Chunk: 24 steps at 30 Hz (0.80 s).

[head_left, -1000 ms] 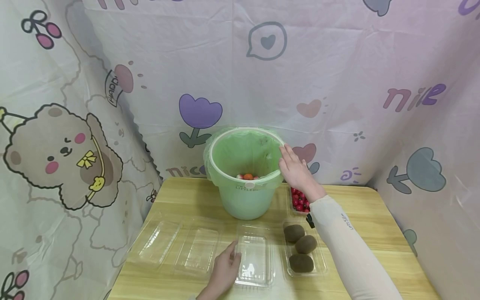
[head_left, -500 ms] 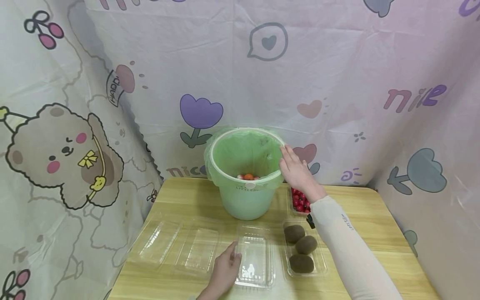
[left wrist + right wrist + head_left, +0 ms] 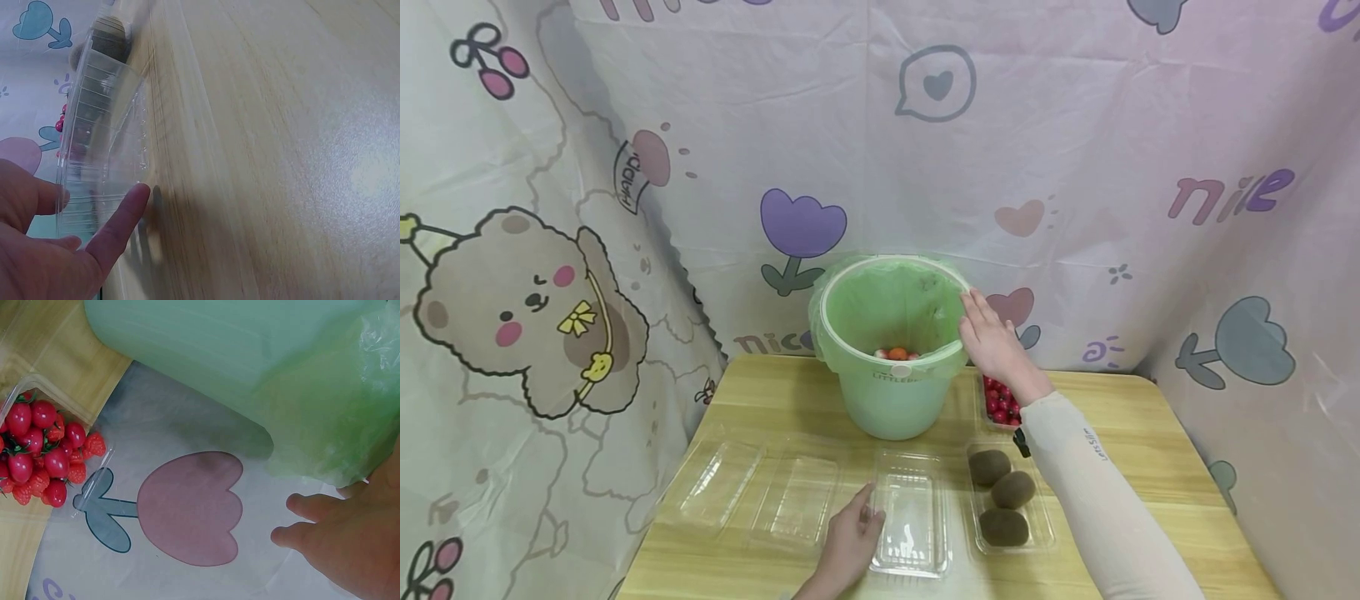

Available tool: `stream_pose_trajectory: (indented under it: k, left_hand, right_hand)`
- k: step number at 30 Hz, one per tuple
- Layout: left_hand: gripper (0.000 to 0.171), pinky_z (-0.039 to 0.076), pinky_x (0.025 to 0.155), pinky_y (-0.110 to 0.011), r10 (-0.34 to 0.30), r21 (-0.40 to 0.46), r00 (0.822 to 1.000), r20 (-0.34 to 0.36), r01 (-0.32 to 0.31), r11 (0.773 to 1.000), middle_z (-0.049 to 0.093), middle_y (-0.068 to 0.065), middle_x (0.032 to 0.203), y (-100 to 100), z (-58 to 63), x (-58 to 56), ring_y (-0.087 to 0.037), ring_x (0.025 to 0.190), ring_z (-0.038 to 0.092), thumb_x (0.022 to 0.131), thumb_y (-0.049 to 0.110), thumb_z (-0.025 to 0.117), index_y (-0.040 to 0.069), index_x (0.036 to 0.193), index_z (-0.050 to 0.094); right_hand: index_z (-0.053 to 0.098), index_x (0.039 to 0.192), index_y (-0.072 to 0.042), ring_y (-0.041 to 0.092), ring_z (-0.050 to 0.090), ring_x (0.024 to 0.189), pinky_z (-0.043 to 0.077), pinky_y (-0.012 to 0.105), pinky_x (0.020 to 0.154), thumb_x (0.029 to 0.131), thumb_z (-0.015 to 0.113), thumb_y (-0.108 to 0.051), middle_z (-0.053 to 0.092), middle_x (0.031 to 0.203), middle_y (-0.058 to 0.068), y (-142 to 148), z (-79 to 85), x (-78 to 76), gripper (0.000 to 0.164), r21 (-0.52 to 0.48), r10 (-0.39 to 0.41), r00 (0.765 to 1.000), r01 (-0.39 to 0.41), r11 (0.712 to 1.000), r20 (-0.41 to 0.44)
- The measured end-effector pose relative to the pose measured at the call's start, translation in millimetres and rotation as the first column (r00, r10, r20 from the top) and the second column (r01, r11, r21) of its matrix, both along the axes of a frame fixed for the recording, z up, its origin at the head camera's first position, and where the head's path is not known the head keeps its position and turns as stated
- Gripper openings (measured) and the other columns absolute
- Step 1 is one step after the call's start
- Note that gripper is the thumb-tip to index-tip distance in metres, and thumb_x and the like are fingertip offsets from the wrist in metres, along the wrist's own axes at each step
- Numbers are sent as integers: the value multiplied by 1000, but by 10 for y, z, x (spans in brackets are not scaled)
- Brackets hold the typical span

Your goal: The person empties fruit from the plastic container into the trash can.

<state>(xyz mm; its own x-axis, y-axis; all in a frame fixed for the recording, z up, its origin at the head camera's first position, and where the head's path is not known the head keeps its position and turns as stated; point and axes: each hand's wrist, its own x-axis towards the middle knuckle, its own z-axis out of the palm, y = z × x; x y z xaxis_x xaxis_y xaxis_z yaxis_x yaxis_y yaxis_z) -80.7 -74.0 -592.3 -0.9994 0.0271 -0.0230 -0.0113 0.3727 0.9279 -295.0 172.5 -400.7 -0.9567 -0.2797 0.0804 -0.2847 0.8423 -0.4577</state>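
Note:
In the head view my left hand (image 3: 848, 542) touches the left side of a clear plastic fruit container (image 3: 910, 525) with nothing visible in it. The left wrist view shows one straight finger (image 3: 122, 222) low by the container's wall (image 3: 94, 137) and another digit at its upper edge. My right hand (image 3: 996, 342) rests with straight fingers on the right rim of a green bucket (image 3: 891, 408). A green plastic bag (image 3: 880, 308) lines that bucket, with a few red, orange and white things at the bottom. In the right wrist view the fingertips (image 3: 300, 506) are beside the bag.
Right of the container, a clear box holds brown kiwis (image 3: 1012, 489). Behind it stands a box of red cherry tomatoes (image 3: 1000, 404), partly hidden by my right arm. Two clear containers (image 3: 801, 500) lie on the left of the wooden table (image 3: 1150, 500). A printed curtain (image 3: 1075, 125) surrounds the table.

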Motion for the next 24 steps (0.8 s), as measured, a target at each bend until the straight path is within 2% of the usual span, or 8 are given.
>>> stream_pose_trajectory:
  k: [7, 14, 24]
  left_hand:
    - [59, 50, 52, -19, -6, 25, 1000, -4, 6, 1000, 67, -6, 91, -3, -8, 15, 1, 63, 56, 99, 10, 68, -12, 150, 47]
    - [62, 53, 55, -20, -20, 27, 999, 31, 19, 999, 66, -6, 92, -20, -17, 14, -5, 68, 64, 99, 10, 68, -13, 152, 44]
    - [64, 55, 59, -20, -15, -24, 1000, 17, 16, 1000, 67, -10, 98, -23, 21, 25, -5, 74, 65, 99, 10, 69, -13, 153, 42]
  right_hand:
    - [9, 171, -14, 51, 16, 160, 5, 76, 125, 112, 8, -47, -2, 179, 7, -1, -2, 6, 68, -2, 6, 1000, -6, 1000, -3]
    - [8, 171, -15, 50, 15, 160, 5, 75, 126, 112, 8, -48, -2, 180, 8, -1, 5, 15, 68, -2, 3, 1000, -3, 1000, 3]
    - [9, 171, -14, 50, 15, 160, 4, 75, 126, 112, 9, -45, -1, 180, 8, -5, 16, 22, 66, 2, 2, 1000, -2, 1000, 3]
